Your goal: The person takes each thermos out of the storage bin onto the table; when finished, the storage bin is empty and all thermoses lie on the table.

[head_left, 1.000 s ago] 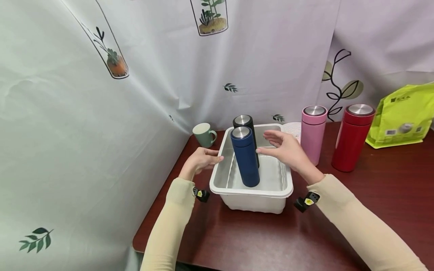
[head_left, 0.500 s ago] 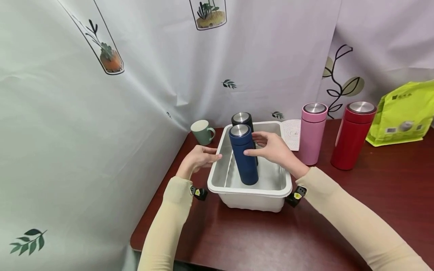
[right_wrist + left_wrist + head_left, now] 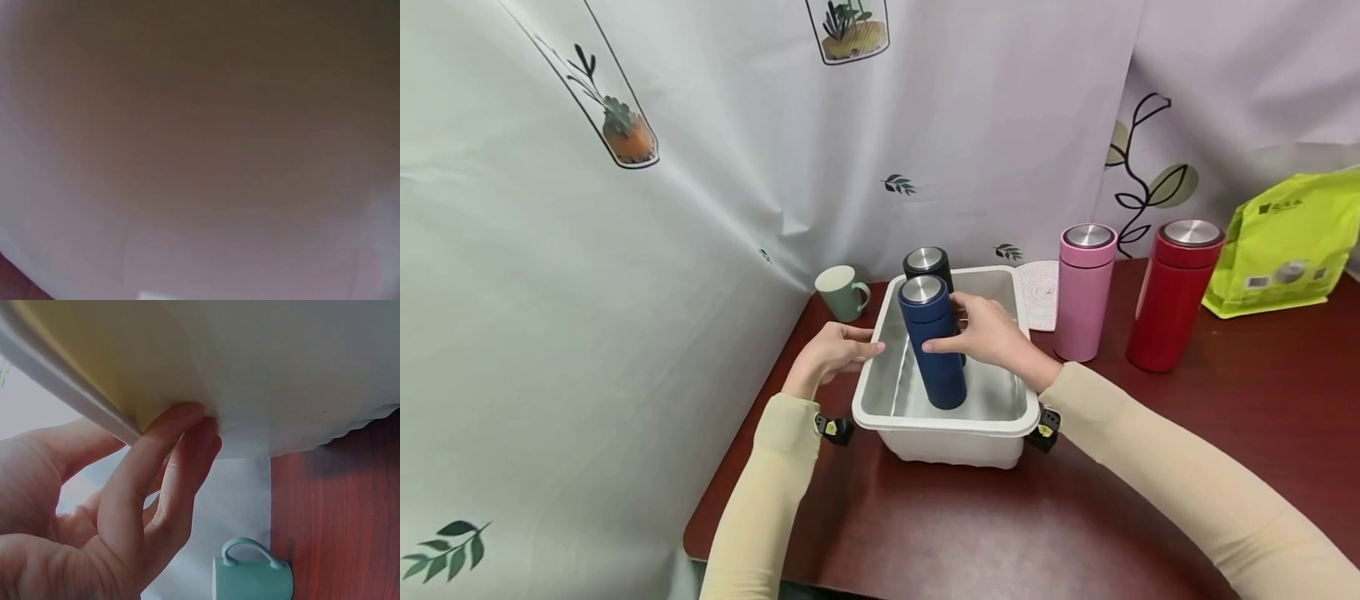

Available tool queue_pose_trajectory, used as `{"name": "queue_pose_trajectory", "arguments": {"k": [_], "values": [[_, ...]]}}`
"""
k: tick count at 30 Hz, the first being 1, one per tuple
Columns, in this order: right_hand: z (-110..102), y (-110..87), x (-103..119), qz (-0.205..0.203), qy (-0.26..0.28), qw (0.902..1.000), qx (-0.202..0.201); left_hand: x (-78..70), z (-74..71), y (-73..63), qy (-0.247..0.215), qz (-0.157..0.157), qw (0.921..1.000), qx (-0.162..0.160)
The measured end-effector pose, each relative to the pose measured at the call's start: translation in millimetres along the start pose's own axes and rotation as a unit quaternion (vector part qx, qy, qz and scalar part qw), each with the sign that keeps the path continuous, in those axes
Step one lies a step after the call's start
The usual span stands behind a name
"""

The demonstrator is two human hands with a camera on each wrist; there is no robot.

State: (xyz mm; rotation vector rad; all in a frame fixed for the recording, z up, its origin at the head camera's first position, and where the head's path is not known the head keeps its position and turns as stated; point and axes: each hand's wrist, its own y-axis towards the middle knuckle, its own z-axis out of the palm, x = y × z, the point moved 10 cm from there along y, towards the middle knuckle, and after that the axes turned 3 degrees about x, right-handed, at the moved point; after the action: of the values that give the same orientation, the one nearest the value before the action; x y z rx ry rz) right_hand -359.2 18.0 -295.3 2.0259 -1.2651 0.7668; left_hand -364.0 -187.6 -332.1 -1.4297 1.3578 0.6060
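A white plastic basin point(image 3: 943, 427) stands on the table, holding two upright thermos bottles. The front one is a blue thermos bottle point(image 3: 938, 367) with a silver-topped lid. Behind it is a black thermos bottle point(image 3: 928, 262), mostly hidden. My right hand point(image 3: 988, 332) reaches over the basin's right rim and grips the blue bottle's upper body, thumb across its front, other fingers behind it. With my left hand point(image 3: 831, 354) I pinch the basin's left rim. In the left wrist view, its fingers point(image 3: 165, 469) lie against the outer wall below the rim. Only a blurred pale surface fills the right wrist view.
A pink thermos bottle point(image 3: 1084, 300) and a red thermos bottle point(image 3: 1175, 300) stand right of the basin. Farther right sits a lime-green bag point(image 3: 1285, 242). A green mug point(image 3: 841, 296) is behind my left hand, and a white woven mat point(image 3: 1041, 292) lies behind the basin. A curtain encloses the back and left.
My right hand has moved left from beside the blue thermos bottle and closed round it. My left hand stays at the basin rim. The head view has shifted slightly.
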Motion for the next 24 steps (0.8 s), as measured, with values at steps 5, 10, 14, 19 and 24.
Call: {"name": "queue_pose_trajectory", "arguments": {"k": [5,10,14,19,24], "values": [[-1,-1.5,6,-0.001,-0.003,1.0000,-0.006,-1.4,-2.9,-0.9,0.001,0.002,1.0000,-0.004],[-3,-6.7,7,-0.009,0.006,0.9998,-0.014,1.5,-0.6,-0.6,0.000,0.004,1.0000,0.000],[-6,-10.9,9,-0.027,0.019,0.9990,-0.032,4.4,1.5,-0.9,-0.005,0.004,1.0000,0.003],[-14,-16.1,12,-0.045,0.033,0.9969,-0.056,5.0,2.2,-1.0,-0.007,0.002,1.0000,0.001],[-22,-20.7,21,-0.067,0.028,0.9938,-0.084,1.1,-1.0,-1.3,-0.010,0.005,0.9999,-0.003]]}}
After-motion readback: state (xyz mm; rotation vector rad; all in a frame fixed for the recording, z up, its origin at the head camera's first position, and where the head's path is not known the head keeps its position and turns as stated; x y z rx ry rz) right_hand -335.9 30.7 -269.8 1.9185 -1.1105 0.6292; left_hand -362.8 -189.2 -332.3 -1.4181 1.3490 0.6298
